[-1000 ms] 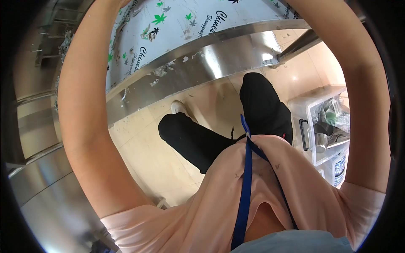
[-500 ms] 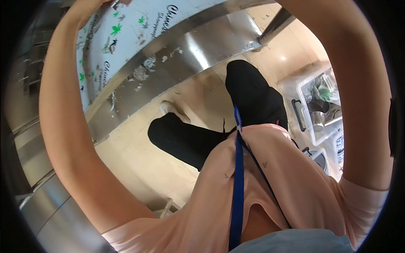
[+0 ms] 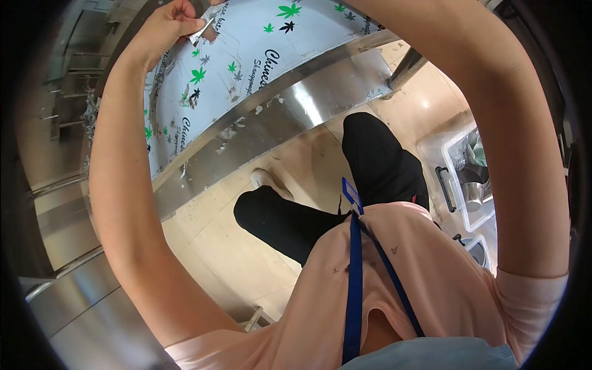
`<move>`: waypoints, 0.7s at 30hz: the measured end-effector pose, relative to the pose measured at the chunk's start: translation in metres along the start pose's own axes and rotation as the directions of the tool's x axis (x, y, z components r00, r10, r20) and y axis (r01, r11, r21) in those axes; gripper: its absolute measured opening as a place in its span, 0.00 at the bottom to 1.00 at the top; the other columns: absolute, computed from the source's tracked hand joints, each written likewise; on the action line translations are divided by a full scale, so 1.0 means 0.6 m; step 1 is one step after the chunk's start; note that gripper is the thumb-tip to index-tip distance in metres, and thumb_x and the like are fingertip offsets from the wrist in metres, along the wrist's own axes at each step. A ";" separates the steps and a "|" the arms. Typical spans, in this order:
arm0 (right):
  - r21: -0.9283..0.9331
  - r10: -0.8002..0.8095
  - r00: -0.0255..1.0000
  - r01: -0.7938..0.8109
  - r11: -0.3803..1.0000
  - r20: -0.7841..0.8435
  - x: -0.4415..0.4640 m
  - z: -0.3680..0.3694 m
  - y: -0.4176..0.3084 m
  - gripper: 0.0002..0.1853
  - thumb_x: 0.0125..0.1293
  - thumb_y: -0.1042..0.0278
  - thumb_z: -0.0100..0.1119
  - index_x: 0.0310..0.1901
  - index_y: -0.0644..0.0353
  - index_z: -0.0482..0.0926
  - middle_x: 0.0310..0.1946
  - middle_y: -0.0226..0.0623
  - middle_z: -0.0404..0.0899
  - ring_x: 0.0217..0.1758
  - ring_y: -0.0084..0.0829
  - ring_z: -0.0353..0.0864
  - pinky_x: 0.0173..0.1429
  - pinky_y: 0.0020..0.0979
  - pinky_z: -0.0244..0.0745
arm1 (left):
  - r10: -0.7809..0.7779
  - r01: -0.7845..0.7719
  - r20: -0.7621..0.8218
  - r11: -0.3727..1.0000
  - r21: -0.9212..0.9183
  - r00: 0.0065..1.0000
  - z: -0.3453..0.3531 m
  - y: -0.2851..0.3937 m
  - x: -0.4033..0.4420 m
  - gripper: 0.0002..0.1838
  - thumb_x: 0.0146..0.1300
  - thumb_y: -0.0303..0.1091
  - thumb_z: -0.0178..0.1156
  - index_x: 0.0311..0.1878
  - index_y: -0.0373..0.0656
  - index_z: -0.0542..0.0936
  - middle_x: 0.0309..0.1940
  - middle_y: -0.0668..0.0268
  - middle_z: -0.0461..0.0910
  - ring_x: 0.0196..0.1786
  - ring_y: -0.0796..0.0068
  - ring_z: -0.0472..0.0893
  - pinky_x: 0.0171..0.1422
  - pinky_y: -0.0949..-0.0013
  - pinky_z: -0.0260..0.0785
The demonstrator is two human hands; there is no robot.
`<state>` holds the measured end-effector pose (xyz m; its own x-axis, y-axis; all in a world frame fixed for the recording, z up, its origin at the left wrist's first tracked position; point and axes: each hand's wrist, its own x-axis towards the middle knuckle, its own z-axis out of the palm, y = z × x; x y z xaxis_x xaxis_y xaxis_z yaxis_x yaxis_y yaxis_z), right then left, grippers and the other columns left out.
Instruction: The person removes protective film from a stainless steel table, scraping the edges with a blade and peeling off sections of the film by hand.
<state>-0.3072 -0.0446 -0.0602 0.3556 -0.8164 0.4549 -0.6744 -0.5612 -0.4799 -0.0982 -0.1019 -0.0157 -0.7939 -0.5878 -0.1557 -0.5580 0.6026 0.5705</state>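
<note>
My left hand (image 3: 172, 28) is at the top left, thumb and fingers pinched on a small whitish strip of film (image 3: 202, 32). Below it lies a white printed sheet (image 3: 246, 58) with green and black leaves and lettering, covering the metal table. Its surface is scuffed and torn in places. My right arm reaches up past the top edge of the view; at most a fingertip shows near the top centre, so what my right hand holds is hidden.
Along the table runs a metal front edge (image 3: 271, 117) with shreds stuck to it. A table leg (image 3: 407, 65) stands right of centre. Clear plastic bins (image 3: 462, 185) with metalware sit on the floor at the right. Metal racks (image 3: 61, 123) stand at the left.
My left hand has come into view at the top, with the film strip between its fingers. The view has shifted, showing more of the printed sheet than half a second ago.
</note>
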 end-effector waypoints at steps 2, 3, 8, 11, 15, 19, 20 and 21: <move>0.005 -0.005 1.000 0.005 1.000 0.010 0.003 -0.001 0.001 0.07 0.50 0.68 0.62 0.30 0.60 0.84 0.27 0.43 0.82 0.32 0.36 0.81 0.40 0.34 0.75 | -0.072 0.072 -0.001 0.996 -0.059 0.997 0.001 0.001 0.001 0.08 0.60 0.33 0.62 0.33 0.50 0.71 0.25 0.80 0.71 0.30 0.90 0.66 0.36 0.81 0.56; 0.019 -0.001 1.000 0.001 1.000 0.022 0.003 -0.002 0.002 0.07 0.50 0.68 0.62 0.30 0.60 0.84 0.27 0.43 0.82 0.31 0.36 0.81 0.40 0.34 0.75 | -0.076 0.075 -0.011 0.994 -0.082 0.997 0.003 0.001 -0.001 0.08 0.60 0.34 0.62 0.33 0.50 0.71 0.25 0.80 0.71 0.30 0.90 0.66 0.36 0.81 0.56; -0.023 0.016 0.999 -0.016 1.000 0.027 0.001 -0.005 -0.003 0.07 0.49 0.68 0.61 0.30 0.60 0.84 0.27 0.44 0.82 0.31 0.38 0.82 0.39 0.35 0.76 | -0.094 0.089 -0.040 0.990 -0.109 0.995 0.005 -0.005 0.000 0.08 0.60 0.35 0.63 0.33 0.51 0.71 0.25 0.81 0.71 0.29 0.89 0.66 0.36 0.82 0.56; -0.046 0.036 0.999 -0.036 0.998 0.004 -0.010 -0.002 -0.008 0.07 0.49 0.69 0.59 0.29 0.60 0.84 0.27 0.45 0.82 0.32 0.39 0.82 0.40 0.35 0.76 | -0.105 0.098 -0.058 0.989 -0.110 0.993 0.009 0.007 -0.001 0.09 0.57 0.33 0.64 0.32 0.48 0.72 0.25 0.77 0.72 0.29 0.86 0.68 0.36 0.80 0.59; -0.034 0.043 0.999 -0.043 0.998 0.000 -0.013 -0.007 -0.013 0.07 0.50 0.70 0.59 0.29 0.61 0.84 0.28 0.45 0.82 0.33 0.39 0.83 0.40 0.35 0.76 | -0.066 0.053 -0.068 0.984 -0.168 0.995 0.019 0.024 -0.013 0.09 0.58 0.33 0.65 0.32 0.48 0.72 0.24 0.78 0.72 0.27 0.87 0.66 0.34 0.80 0.57; -0.015 0.058 0.998 -0.058 0.998 -0.027 -0.007 -0.008 -0.013 0.07 0.51 0.69 0.61 0.31 0.61 0.83 0.28 0.45 0.82 0.34 0.39 0.83 0.40 0.35 0.76 | -0.082 0.035 -0.114 0.930 -0.366 0.990 0.031 0.009 -0.018 0.10 0.57 0.29 0.65 0.36 0.43 0.72 0.24 0.77 0.72 0.27 0.89 0.67 0.31 0.83 0.58; -0.005 0.035 0.999 -0.036 0.999 -0.037 -0.002 -0.006 -0.013 0.07 0.51 0.69 0.61 0.31 0.61 0.84 0.28 0.44 0.82 0.34 0.39 0.83 0.40 0.35 0.76 | -0.088 0.036 -0.129 0.933 -0.359 0.988 0.028 0.006 -0.016 0.09 0.57 0.29 0.65 0.36 0.43 0.72 0.24 0.77 0.72 0.27 0.89 0.67 0.32 0.82 0.58; 0.009 0.016 0.999 -0.016 1.000 -0.050 0.003 0.000 -0.008 0.07 0.51 0.68 0.62 0.31 0.61 0.84 0.28 0.44 0.82 0.34 0.39 0.83 0.40 0.35 0.76 | -0.095 0.040 -0.139 0.936 -0.351 0.986 0.030 0.011 -0.019 0.09 0.57 0.28 0.64 0.36 0.43 0.72 0.24 0.77 0.72 0.27 0.89 0.67 0.32 0.82 0.59</move>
<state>-0.3035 -0.0433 -0.0571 0.3120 -0.8177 0.4838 -0.6739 -0.5494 -0.4940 -0.0973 -0.0817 -0.0250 -0.6961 -0.7116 -0.0952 -0.4694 0.3507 0.8104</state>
